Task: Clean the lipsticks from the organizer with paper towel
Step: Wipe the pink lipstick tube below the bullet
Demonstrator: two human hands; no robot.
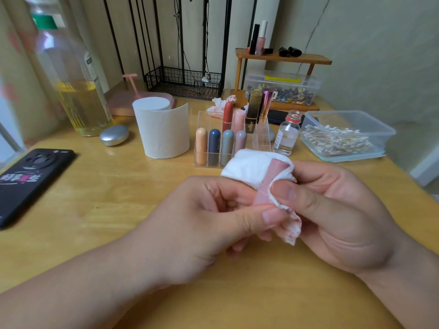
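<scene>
Wiping is being done on a small pink lipstick tube (266, 186), which is held up just in front of the clear plastic organizer (261, 142). Its lower end is pinched between the curled thumb and fingers of the left hand (202, 217), likely so that it is kept steady. Its upper part is wrapped in a crumpled white paper towel piece (247, 168), and the towel is gripped round it by the right hand (339, 210), likely so that the tube can be rubbed all round. Red smudges are seen on the hanging corner of the towel. Other lipsticks (213, 143) are kept upright in the organizer's little boxes, so more cleaning seems to be left. A white paper roll (164, 131) is kept beside the organizer, ready for fresh pieces. Everything is set on a yellow wooden table (95, 198), where a black phone (31, 179), a big clear bottle of yellow liquid (80, 110) and a clear box of cotton swabs (384, 131) are found. Pale walls are seen behind.
</scene>
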